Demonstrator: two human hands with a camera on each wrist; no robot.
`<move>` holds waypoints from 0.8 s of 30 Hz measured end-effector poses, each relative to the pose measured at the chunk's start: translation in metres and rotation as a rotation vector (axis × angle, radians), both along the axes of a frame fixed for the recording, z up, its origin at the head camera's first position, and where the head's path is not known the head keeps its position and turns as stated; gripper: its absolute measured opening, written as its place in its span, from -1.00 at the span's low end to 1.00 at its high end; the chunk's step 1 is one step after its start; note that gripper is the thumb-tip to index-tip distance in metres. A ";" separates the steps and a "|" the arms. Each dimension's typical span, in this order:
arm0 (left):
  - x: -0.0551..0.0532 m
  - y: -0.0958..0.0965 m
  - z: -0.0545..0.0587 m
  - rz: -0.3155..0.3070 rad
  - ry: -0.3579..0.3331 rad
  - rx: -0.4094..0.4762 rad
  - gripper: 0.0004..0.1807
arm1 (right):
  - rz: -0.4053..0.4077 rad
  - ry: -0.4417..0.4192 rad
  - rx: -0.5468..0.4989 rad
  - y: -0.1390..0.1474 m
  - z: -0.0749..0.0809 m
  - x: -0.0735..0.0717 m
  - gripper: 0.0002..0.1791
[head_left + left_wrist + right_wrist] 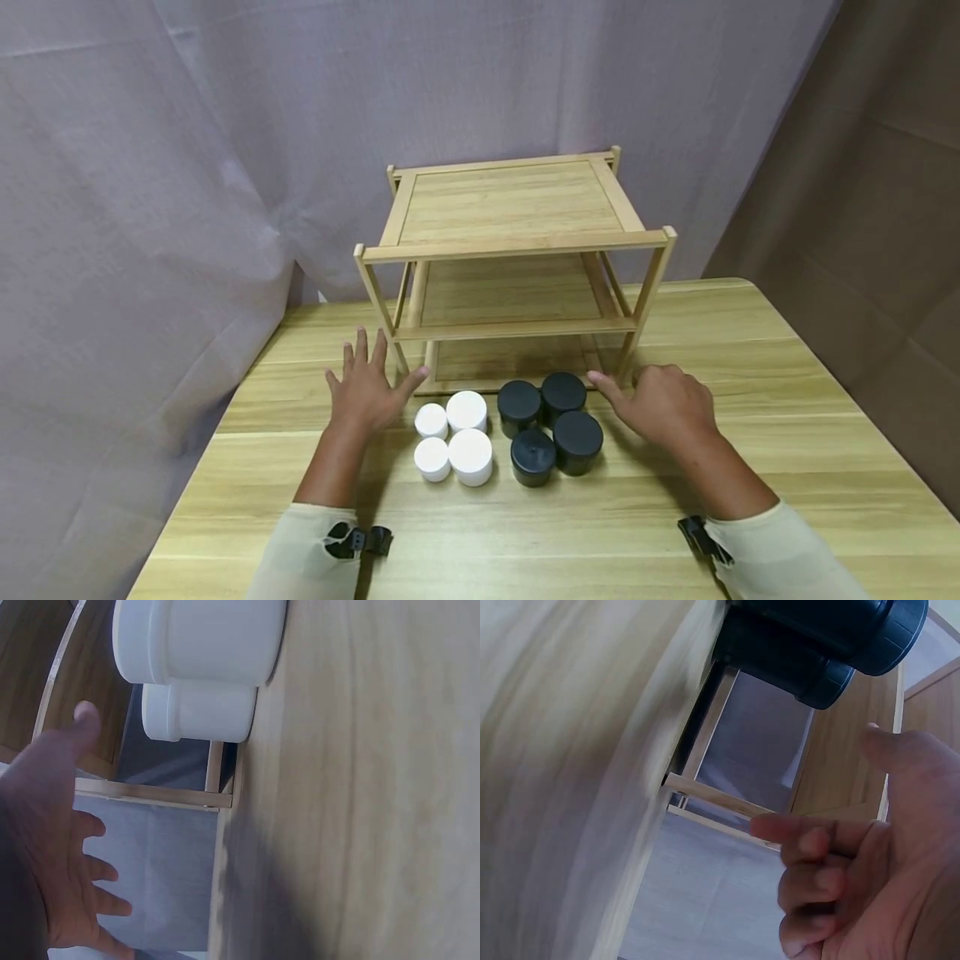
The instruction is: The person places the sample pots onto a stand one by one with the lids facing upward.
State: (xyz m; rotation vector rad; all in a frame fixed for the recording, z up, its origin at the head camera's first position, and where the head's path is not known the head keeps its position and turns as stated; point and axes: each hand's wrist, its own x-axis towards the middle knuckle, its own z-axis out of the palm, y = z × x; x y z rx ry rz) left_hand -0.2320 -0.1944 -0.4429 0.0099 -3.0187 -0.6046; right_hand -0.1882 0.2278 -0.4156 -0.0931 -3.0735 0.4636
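- The left hand (pixel 366 398) holds nothing; its fingers are straight and spread apart, with the thumb out toward the right hand.
- The right hand (pixel 667 405) also holds nothing; its fingers curl loosely and its thumb points toward the left hand.
- The two hands are well apart, with all the jars between them on the surface (pixel 495 550).
- Four white jars (pixel 471 452) stand upright in a cluster nearer the left hand, the two small ones closest to it.
- Four black jars (pixel 577 433) stand upright nearer the right hand, whose thumb tip is near the back one.
- A wooden rack (pixel 517 200) stands beyond the jars, largely between and ahead of the hands.
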 end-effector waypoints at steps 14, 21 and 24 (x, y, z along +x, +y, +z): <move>0.000 0.001 0.012 -0.025 0.023 0.357 0.12 | 0.109 0.063 -0.078 -0.010 0.000 -0.002 -0.03; -0.005 0.004 0.022 -0.033 0.233 0.544 -0.14 | 0.153 0.092 -0.070 -0.019 0.000 -0.005 -0.07; -0.008 0.007 0.026 -0.048 0.333 0.600 -0.06 | 0.165 0.105 -0.078 -0.023 0.000 -0.006 -0.11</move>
